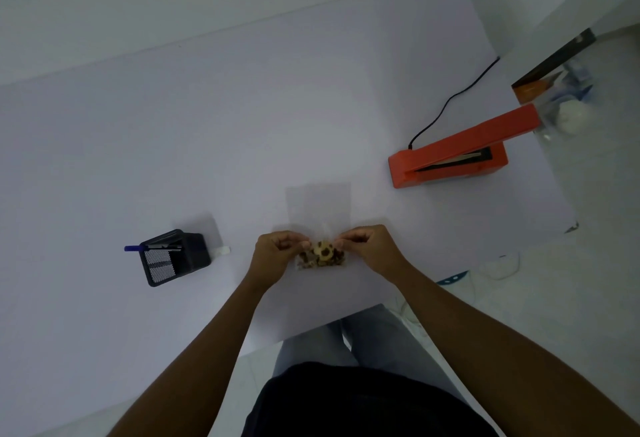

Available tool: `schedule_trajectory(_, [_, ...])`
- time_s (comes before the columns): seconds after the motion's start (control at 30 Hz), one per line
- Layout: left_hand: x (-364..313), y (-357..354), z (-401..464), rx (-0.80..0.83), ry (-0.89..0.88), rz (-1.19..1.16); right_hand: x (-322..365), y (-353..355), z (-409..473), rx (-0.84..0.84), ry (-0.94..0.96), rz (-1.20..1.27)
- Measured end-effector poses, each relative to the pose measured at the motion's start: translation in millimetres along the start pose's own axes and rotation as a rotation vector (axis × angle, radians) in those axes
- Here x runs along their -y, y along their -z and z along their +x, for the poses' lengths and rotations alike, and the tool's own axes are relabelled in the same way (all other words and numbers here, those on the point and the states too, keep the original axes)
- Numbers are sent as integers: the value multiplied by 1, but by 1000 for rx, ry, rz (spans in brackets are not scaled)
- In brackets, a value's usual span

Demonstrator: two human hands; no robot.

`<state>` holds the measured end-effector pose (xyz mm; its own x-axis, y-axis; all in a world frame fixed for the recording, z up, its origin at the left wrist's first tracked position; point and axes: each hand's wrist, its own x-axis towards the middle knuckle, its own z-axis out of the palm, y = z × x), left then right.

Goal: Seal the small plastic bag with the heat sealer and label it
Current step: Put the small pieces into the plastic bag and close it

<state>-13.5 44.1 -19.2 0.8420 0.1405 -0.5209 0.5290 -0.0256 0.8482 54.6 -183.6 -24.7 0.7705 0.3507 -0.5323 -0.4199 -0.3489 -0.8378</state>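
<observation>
A small clear plastic bag [322,256] holding brown and cream snack pieces lies at the table's middle near the front edge. My left hand [277,249] pinches its upper left corner and my right hand [367,246] pinches its upper right corner. The bag's clear upper part stands up between my fingers. The orange heat sealer [450,156] sits at the right with its arm raised and a black cord running back from it. A small white label strip [221,251] lies beside the pen holder.
A black mesh pen holder [175,258] with a blue pen [133,248] stands at the left. A flat clear sheet or bag [317,204] lies just behind my hands. Clutter and a box [554,65] sit off the table's right edge.
</observation>
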Motion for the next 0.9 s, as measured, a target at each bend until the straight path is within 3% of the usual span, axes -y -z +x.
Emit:
schedule_trajectory(0.3, [-3, 3, 8, 0, 32, -19, 2, 1, 1, -65, -43, -61])
schedule_trajectory(0.43, [1, 6, 14, -57, 13, 254, 6, 2, 2, -70, -131, -79])
schedule_trajectory(0.63, [0, 0, 15, -21, 2, 737, 2, 0, -4, -25, -332, -8])
schedule_trajectory(0.9, [-3, -25, 3, -224, 23, 774, 7, -9, -4, -106, -435, 4])
